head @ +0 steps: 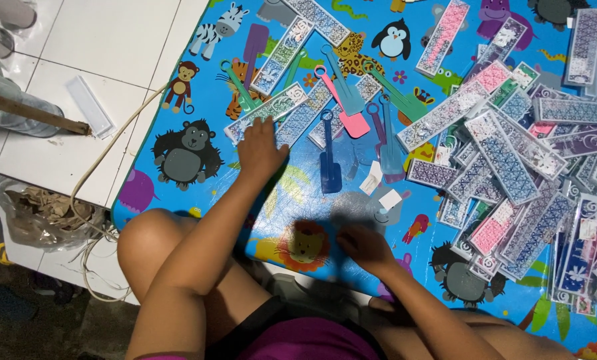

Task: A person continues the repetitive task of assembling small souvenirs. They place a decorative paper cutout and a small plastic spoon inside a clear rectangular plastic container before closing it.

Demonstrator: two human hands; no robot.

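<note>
Blue animal-print mat (pixel 178 220): left hand (pixel 260 151) presses flat, fingers spread, on a patterned packet (pixel 265 112); right hand (pixel 364 248) curls (blurred, grip unclear).

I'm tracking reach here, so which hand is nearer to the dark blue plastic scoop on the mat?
The left hand is nearer: it lies just left of the dark blue scoop, resting on a patterned packet. The right hand sits lower on the mat, below the scoop.

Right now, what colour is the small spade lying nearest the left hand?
Dark blue spade, head view.
</note>
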